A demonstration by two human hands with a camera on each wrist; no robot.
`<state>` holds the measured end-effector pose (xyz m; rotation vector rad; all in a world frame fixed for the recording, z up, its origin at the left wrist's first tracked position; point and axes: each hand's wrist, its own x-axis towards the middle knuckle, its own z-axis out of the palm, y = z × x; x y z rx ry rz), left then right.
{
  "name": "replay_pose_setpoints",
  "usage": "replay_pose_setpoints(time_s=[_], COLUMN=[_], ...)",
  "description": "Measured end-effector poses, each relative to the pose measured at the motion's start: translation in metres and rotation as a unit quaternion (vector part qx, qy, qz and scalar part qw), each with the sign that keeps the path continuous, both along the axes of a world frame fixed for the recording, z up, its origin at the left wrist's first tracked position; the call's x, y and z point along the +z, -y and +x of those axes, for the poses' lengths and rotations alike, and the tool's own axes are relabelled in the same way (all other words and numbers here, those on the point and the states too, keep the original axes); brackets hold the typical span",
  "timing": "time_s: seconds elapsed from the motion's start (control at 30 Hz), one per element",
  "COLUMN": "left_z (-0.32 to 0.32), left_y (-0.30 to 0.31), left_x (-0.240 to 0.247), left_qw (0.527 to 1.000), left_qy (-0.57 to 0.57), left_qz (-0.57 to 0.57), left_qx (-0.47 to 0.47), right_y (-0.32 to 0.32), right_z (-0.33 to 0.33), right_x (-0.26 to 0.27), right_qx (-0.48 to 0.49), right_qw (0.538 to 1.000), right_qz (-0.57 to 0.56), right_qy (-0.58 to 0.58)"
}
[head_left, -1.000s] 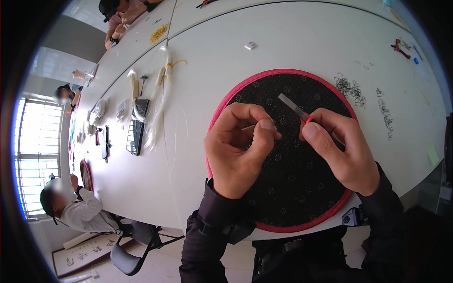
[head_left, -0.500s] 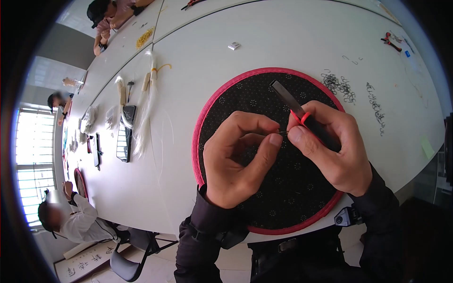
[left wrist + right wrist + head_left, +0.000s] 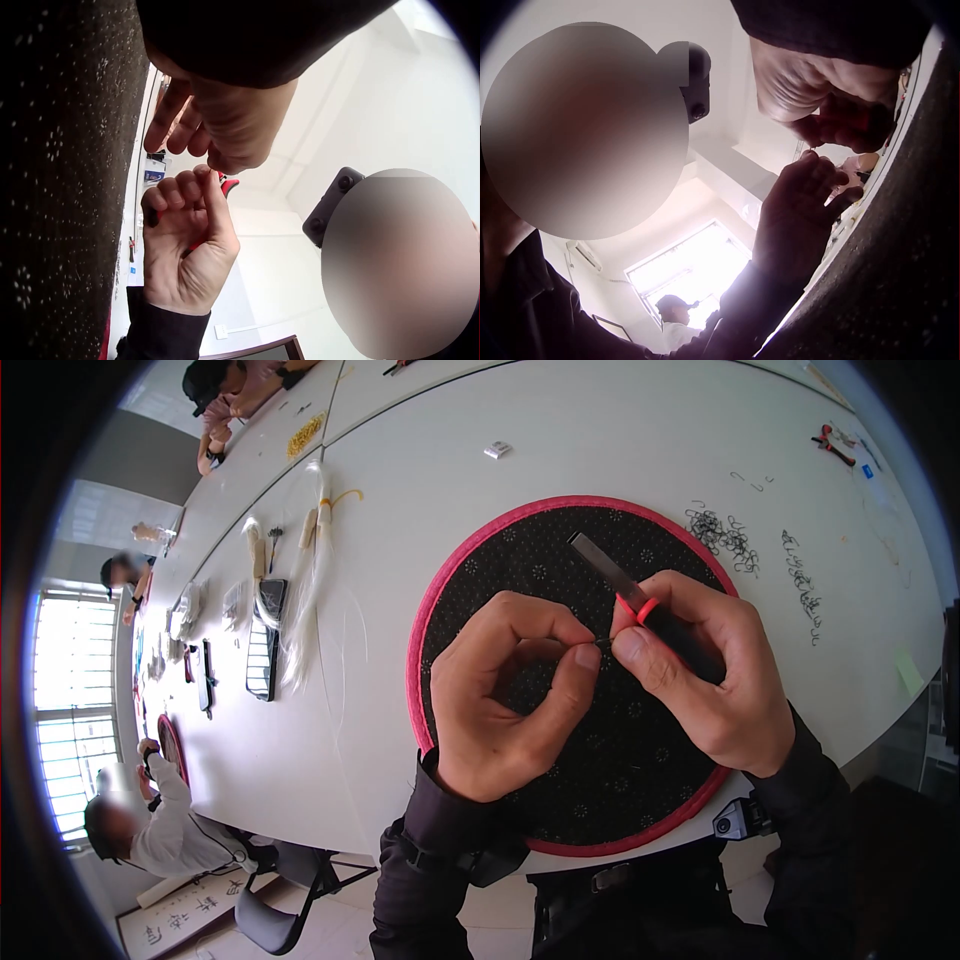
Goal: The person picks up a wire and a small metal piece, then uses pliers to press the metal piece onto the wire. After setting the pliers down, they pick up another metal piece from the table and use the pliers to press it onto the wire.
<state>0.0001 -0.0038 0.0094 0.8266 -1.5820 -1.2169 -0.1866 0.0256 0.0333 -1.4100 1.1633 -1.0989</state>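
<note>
My left hand point(image 3: 515, 700) pinches a tiny thin dark piece point(image 3: 603, 644) between thumb and forefinger; its kind cannot be told. The right hand point(image 3: 705, 670) grips a tool with a flat metal blade point(image 3: 600, 565) and a red-and-black handle point(image 3: 680, 640), blade pointing up and left. The right thumb and forefinger also meet the tiny piece, so the fingertips of both hands almost touch. Both hands are over a round black mat point(image 3: 570, 800) with a pink rim. In the left wrist view, the right hand point(image 3: 187, 240) faces the left fingertips; red handle parts show there.
Dark fish hooks point(image 3: 722, 540) lie in a heap beyond the mat, with more hooks point(image 3: 800, 588) farther right. Red-handled pliers point(image 3: 832, 448) lie at the far right. To the left are bundles of pale line point(image 3: 312, 550) and a phone point(image 3: 265, 655). Another person point(image 3: 165, 810) sits at the left.
The hands have come together at the fingertips, and the right hand's tool has turned to show more of its handle. Over the last half second the hands hardly move.
</note>
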Motion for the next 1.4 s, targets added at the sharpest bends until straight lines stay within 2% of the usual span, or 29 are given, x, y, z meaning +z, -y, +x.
replay_pose_setpoints(time_s=[0.43,0.9,1.1,1.4], left_z=[-0.001,0.0,0.0,-0.003], left_y=[0.002,0.002,0.003,0.001], left_x=[-0.004,-0.002,-0.001,-0.004], left_qw=[0.998,0.993,0.989,0.996], left_qy=[0.023,0.08,0.103,0.071], left_qz=[-0.048,-0.076,-0.102,-0.041], left_qx=[0.02,0.035,0.03,0.047], right_y=[0.0,-0.002,-0.001,-0.003], right_z=[0.0,0.002,0.001,0.002], right_x=[0.001,-0.011,-0.013,-0.01], right_qx=[-0.005,-0.021,-0.022,-0.03], right_qw=[0.999,0.984,0.98,0.987], right_qz=[-0.018,-0.129,-0.143,-0.106], right_qy=[-0.045,-0.123,-0.135,-0.114])
